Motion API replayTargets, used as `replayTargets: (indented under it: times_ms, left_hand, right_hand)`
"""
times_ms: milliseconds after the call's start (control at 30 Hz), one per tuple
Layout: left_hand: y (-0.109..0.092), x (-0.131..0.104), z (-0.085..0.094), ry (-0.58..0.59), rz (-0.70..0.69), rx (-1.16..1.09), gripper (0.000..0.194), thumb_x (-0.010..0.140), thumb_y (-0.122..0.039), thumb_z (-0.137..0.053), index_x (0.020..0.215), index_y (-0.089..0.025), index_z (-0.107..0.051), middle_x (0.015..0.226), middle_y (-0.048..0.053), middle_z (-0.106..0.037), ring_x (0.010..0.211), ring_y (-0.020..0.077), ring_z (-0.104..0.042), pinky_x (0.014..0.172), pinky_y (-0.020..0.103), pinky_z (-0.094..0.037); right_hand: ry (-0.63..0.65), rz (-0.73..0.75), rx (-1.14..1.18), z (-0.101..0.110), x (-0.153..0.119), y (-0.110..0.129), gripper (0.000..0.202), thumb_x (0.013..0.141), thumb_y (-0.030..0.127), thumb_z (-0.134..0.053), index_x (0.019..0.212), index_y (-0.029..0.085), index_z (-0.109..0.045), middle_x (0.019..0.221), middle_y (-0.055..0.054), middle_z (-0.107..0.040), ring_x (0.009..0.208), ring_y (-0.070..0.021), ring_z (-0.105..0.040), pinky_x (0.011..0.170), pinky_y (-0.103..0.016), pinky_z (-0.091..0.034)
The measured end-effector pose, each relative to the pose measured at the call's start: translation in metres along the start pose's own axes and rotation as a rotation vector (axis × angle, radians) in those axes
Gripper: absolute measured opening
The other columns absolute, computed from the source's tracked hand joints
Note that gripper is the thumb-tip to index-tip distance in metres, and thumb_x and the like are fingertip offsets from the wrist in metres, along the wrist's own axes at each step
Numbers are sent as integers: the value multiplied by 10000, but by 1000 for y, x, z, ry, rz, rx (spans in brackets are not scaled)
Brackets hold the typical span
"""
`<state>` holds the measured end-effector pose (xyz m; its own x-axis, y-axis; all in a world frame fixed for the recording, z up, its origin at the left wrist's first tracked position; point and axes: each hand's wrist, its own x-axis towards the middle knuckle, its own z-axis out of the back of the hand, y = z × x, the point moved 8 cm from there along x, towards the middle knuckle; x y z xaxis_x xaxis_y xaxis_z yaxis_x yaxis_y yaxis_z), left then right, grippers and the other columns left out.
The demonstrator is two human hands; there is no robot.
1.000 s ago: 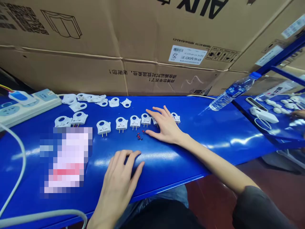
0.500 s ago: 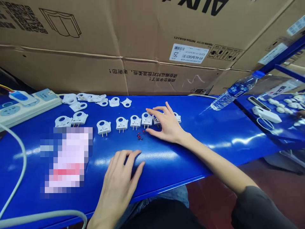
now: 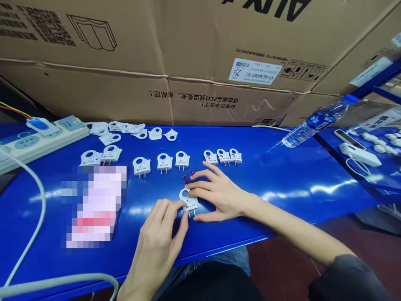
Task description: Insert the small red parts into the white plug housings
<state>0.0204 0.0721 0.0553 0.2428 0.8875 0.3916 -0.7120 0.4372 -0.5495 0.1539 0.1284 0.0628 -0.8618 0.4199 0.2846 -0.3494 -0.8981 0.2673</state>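
Observation:
A white plug housing (image 3: 190, 205) with a round ring and two metal prongs lies near the front of the blue table. My left hand (image 3: 161, 234) pinches its left edge between thumb and forefinger. At the right side, my right hand (image 3: 219, 194) has its fingertips on the ring and its thumb by the prongs. Just behind them lie small red and black parts (image 3: 186, 179), too small to name. More plug housings with prongs stand in a row: one (image 3: 181, 159) left of the small parts, three to the right, including the middle one (image 3: 223, 156).
White shells without prongs (image 3: 155, 133) lie along the back. A power strip (image 3: 46, 136) sits at the left, with a cable (image 3: 34, 225) in front. A pixelated pink item (image 3: 100, 205) lies left of my hands. A water bottle (image 3: 318, 122) leans at the right, before cardboard boxes (image 3: 194, 50).
A plug housing has come from the row to the front of the table with my right hand. My left hand, previously empty, now pinches it. The view has shifted slightly.

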Motion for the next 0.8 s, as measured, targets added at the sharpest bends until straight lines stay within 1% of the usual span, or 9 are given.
replayTargets:
  times_ms: [100, 167, 267, 333, 433, 533, 667, 733, 800]
  left_hand:
    - [3, 0, -5, 49, 21, 19, 107, 1033, -263, -519, 1119, -240, -578, 959, 33, -621, 849, 186, -603, 737, 316, -505]
    - [4, 0, -6, 60, 34, 21, 110, 1037, -273, -510, 1114, -241, -581, 976, 37, -629, 867, 194, -608, 749, 326, -507]
    - [5, 0, -7, 58, 30, 38, 112, 1034, -276, -517, 1113, -242, -589, 988, 38, -637, 888, 205, -610, 775, 343, -499]
    - [6, 0, -7, 51, 28, 64, 116, 1031, -274, -527, 1122, -244, -592, 994, 36, -641, 895, 209, -606, 797, 354, -488]
    - [7, -1, -6, 34, 36, 101, 131, 1032, -285, -537, 1143, -236, -586, 993, 34, -638, 897, 211, -594, 812, 361, -470]
    - [8, 0, -3, 3, 47, 137, 167, 1034, -314, -547, 1166, -219, -583, 977, 38, -624, 897, 215, -582, 801, 360, -454]
    - [8, 1, -2, -12, 49, 173, 170, 1032, -316, -557, 1163, -212, -593, 964, 35, -614, 886, 211, -571, 801, 358, -432]
    - [8, 1, -3, -4, 44, 173, 164, 1034, -305, -556, 1165, -215, -598, 959, 32, -616, 884, 210, -567, 806, 357, -422]
    - [9, 1, -4, 3, 37, 167, 167, 1036, -293, -552, 1177, -218, -602, 955, 29, -620, 887, 210, -568, 812, 357, -417]
  right_hand:
    - [6, -19, 19, 1, 0, -3, 519, 944, 620, -648, 1253, 203, -668, 1366, -87, -697, 1388, -303, -508, 1301, -608, -151]
    - [-25, -58, 44, 5, 0, -8, 526, 954, 601, -645, 1297, 202, -651, 1414, -102, -665, 1381, -296, -510, 1278, -597, -226]
    - [-84, -145, 13, 11, 0, -22, 409, 1043, 436, -567, 1366, 192, -624, 1399, -104, -674, 1318, -273, -543, 1187, -538, -386]
    - [-108, -187, -56, 11, -1, -32, 340, 1067, 316, -525, 1364, 195, -639, 1363, -93, -697, 1289, -269, -550, 1136, -513, -434]
    - [-119, -202, -126, 7, -1, -41, 301, 1063, 248, -525, 1319, 208, -678, 1319, -66, -724, 1273, -269, -550, 1137, -512, -427]
    - [-130, -200, -137, 4, -2, -42, 256, 1063, 242, -531, 1246, 215, -708, 1248, -52, -755, 1229, -262, -569, 1132, -512, -418]
    - [-145, -244, -149, 9, -3, -43, 194, 1059, 284, -560, 1098, 204, -732, 1156, -53, -768, 1171, -276, -572, 1036, -479, -457]
    - [-157, -281, -130, 13, -3, -43, 194, 1063, 295, -556, 1074, 207, -728, 1122, -54, -767, 1131, -273, -576, 981, -460, -470]
    - [-194, -303, -51, 19, -3, -41, 191, 1068, 292, -551, 1076, 206, -721, 1093, -55, -766, 1072, -252, -593, 953, -439, -480]
